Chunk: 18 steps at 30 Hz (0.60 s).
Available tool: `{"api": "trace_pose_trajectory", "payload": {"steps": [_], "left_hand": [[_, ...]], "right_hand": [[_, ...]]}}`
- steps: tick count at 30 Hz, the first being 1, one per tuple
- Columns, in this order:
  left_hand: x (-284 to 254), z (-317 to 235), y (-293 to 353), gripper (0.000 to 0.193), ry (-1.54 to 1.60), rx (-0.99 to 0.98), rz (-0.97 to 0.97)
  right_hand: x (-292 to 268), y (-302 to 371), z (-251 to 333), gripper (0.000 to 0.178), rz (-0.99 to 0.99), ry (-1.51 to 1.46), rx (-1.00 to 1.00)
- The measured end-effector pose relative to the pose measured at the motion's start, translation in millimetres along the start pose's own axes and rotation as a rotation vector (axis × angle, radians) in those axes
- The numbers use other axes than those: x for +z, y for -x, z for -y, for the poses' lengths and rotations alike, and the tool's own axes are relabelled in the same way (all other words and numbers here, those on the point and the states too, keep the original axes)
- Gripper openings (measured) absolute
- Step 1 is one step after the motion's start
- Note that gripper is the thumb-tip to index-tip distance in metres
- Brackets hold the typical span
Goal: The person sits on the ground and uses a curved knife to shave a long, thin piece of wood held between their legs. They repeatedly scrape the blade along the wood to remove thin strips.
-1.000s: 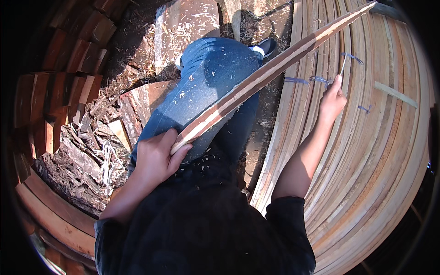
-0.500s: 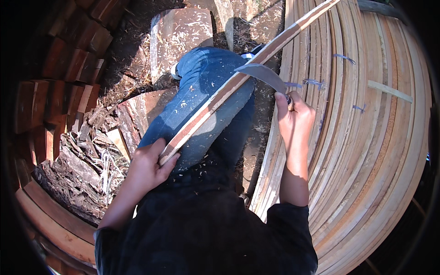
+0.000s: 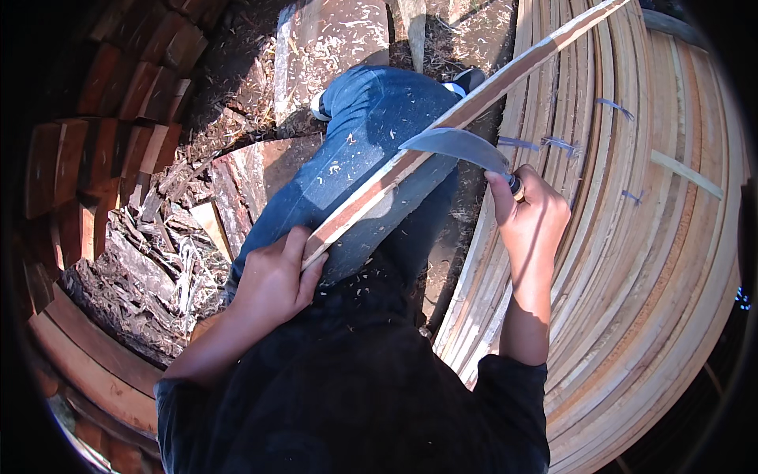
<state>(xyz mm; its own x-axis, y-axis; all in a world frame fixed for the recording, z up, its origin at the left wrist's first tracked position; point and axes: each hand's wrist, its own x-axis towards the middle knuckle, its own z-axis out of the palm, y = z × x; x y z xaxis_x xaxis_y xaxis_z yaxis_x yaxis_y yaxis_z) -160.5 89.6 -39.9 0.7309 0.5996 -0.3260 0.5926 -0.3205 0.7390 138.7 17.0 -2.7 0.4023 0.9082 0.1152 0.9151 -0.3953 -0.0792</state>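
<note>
"Across your jeans (image 3: 371, 118), how does the wooden strip (image 3: 474, 110) run?"

"In my head view, up and rightward from my left grip (image 3: 272, 278), which clasps its near end. My right grip (image 3: 537, 215) clutches a curved knife (image 3: 456, 144), blade crossing the strip."

"Texture?"

"Reddish-brown face, pale, rough-looking edges; smooth grey blade."

Head view: wide fisheye on my head, above and behind jeans (image 3: 347, 170), facing down onto them, near.
</note>
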Motion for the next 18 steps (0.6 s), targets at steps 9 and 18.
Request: {"api": "trace_pose_trajectory", "payload": {"steps": [9,18], "left_hand": [[5.8,-4.0,-2.5,0.025,-0.040,0.038,-0.077],[1.8,8.9,8.9,0.026,-0.049,0.087,-0.055]], "right_hand": [[6.9,-11.4,-24.9,0.048,-0.154,0.109,-0.068],[-41.6,19.4,-225.4,0.065,-0.467,-0.025,0.655]]}}
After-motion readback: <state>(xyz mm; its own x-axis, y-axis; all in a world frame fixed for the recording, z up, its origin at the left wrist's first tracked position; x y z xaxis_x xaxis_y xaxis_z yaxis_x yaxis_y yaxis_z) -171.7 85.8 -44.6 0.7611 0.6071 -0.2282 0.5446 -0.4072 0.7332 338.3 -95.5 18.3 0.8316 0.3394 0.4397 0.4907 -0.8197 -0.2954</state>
